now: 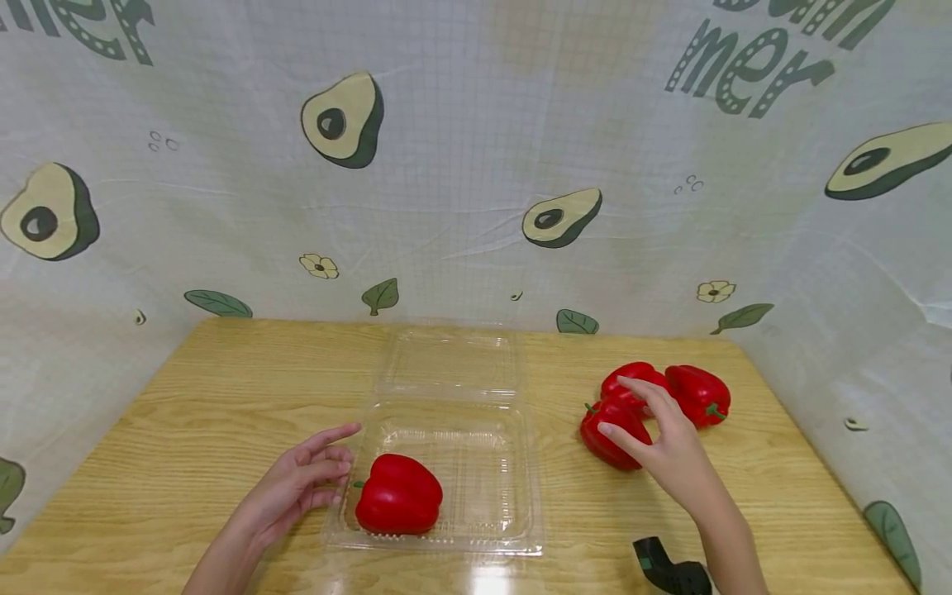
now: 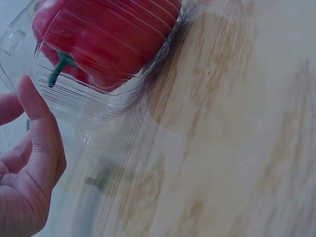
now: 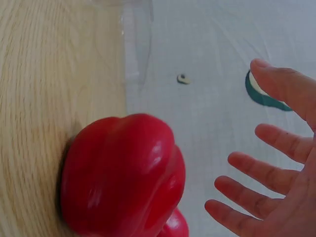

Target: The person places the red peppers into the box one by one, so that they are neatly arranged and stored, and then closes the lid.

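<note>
A clear plastic clamshell box [image 1: 483, 463] lies with its lid [image 1: 454, 364] folded back. One red bell pepper [image 1: 400, 496] sits in its front left corner, green stem toward the left. My left hand [image 1: 297, 483] is at the box's left side, fingertips right at the rim, fingers relaxed. On the right, my right hand [image 1: 669, 446] hovers over a group of three red peppers, thumb and fingers spread. Beneath it is the nearest pepper [image 1: 613, 438]; in the right wrist view that pepper [image 3: 118, 177] stands apart from the fingers [image 3: 261, 173].
Behind the nearest pepper lie a second pepper [image 1: 632, 376] and a third pepper [image 1: 699, 392]. A black strap-like device [image 1: 673, 570] shows by the right wrist. An avocado-print cloth [image 1: 461, 165] hangs behind and beside the wooden table [image 1: 245, 388].
</note>
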A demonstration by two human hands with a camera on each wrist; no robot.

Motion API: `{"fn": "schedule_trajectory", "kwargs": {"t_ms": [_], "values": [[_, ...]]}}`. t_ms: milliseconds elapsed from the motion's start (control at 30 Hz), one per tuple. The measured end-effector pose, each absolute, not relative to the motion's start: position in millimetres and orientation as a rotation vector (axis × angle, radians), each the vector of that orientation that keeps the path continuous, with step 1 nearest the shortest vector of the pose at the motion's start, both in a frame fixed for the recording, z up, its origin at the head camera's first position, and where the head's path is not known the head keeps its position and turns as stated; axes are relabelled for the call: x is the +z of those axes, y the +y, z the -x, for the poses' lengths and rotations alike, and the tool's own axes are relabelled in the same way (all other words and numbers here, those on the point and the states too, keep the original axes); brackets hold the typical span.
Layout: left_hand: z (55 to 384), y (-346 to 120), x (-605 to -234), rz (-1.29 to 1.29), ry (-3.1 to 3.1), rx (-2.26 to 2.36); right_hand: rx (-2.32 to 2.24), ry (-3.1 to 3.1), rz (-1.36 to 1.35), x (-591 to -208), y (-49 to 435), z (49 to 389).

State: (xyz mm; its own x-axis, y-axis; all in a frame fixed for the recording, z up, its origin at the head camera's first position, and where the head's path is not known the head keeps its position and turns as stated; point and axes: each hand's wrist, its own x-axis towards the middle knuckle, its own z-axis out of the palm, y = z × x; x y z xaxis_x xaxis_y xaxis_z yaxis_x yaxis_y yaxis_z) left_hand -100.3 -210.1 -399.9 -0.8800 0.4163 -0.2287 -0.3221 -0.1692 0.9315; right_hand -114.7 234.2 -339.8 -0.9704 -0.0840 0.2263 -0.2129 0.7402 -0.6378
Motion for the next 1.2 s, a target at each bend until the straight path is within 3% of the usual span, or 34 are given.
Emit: {"fn": "schedule_trajectory", "kwargs": {"t_ms": [1200], "values": [[99, -209, -397, -0.099, 1.624, 2.090, 1.104, -2.963, -0.123, -381, 257, 134]]}}
